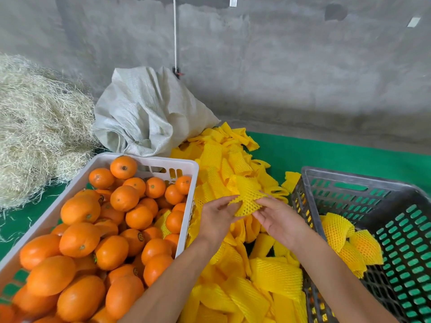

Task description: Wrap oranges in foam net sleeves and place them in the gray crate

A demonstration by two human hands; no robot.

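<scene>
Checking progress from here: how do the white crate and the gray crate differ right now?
The white crate is heaped with bare oranges; the gray crate holds only a few wrapped oranges. White sits left of the sleeve pile, gray right. Both are slotted plastic on green matting.
</scene>
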